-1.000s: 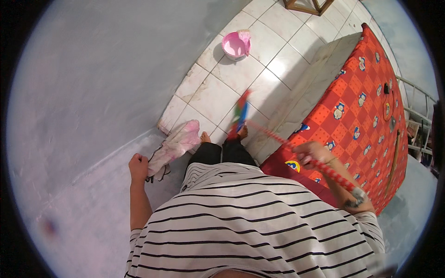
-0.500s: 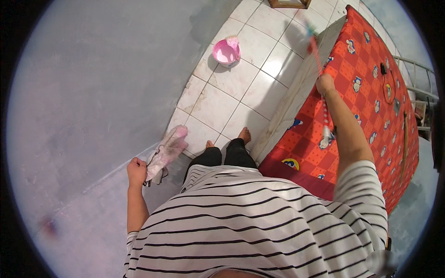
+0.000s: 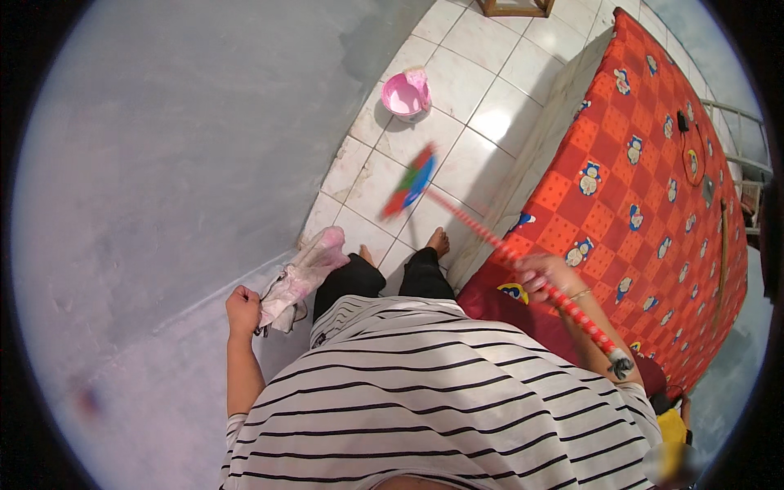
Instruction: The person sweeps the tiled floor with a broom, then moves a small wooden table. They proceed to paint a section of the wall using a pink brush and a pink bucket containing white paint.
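Observation:
My right hand (image 3: 543, 276) is wrapped round the red, white-dotted handle of a broom (image 3: 480, 229). Its red, green and blue head (image 3: 412, 181), blurred by motion, hangs over the tiles ahead of my feet. The handle's frayed end points back along my right forearm. At the left, my left hand (image 3: 243, 310) grips a limp white cloth (image 3: 296, 282) with pink stains, hanging beside my leg near the grey wall. Farther ahead on the floor stands a pink bucket (image 3: 395, 109) with something pink at its rim.
A bed with a red patterned cover (image 3: 604, 212) runs along the right, with a black charger (image 3: 683, 122) and cable on it. The grey wall (image 3: 204, 147) bounds the left. A wooden frame (image 3: 514, 10) stands at the far end of the white tiled floor (image 3: 465, 77).
My right hand has come back toward my body, swinging the broom head from beside the bed leftward over the tiles. My left hand still holds the cloth, nearly unmoved.

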Motion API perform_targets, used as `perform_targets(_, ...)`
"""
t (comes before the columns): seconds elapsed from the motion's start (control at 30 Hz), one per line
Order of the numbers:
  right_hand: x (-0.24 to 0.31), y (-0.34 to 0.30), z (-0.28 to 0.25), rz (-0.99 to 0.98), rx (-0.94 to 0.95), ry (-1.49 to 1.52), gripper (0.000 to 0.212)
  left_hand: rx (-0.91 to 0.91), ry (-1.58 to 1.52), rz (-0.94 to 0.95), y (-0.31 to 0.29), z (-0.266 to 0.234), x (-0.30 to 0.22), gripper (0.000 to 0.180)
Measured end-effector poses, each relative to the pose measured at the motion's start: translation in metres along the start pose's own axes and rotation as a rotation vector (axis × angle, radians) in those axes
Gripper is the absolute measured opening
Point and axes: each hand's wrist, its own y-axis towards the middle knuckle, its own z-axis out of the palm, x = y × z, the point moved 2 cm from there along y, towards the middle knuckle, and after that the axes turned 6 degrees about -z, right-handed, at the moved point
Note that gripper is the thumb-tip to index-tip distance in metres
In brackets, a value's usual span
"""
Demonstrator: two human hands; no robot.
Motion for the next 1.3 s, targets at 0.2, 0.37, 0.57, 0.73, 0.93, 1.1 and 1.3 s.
perform_targets(0.2,-0.064,0.122,0.002,0.252,0.157,0.107,0.020,-0.030,0.018,0.086,0.007,-0.007,-0.023,0.014)
perform_targets(0.37,-0.094,0.179,0.013,0.057,-0.144,-0.310,0.022,-0.012,0.002,0.094,0.020,-0.003,-0.013,0.015)
perform_targets(0.57,-0.108,0.189,0.014,0.113,-0.187,-0.226,0.021,0.027,0.065,0.118,0.035,0.015,-0.029,0.014)
perform_targets(0.73,-0.116,0.205,0.020,-0.092,-0.282,-0.666,0.017,0.016,0.177,0.298,0.075,0.061,-0.023,0.016)
perform_targets(0.93,-0.107,0.198,0.014,0.002,-0.311,-0.531,0.015,0.178,0.151,0.296,0.054,0.077,-0.065,0.016)
perform_targets(1.1,-0.108,0.208,0.008,-0.157,-0.255,-1.012,0.030,0.280,0.058,0.168,0.069,0.067,-0.061,0.016)
perform_targets(1.3,0.000,0.174,-0.025,-0.337,-0.423,-1.841,0.026,0.203,0.118,0.324,0.071,0.049,-0.105,0.017)
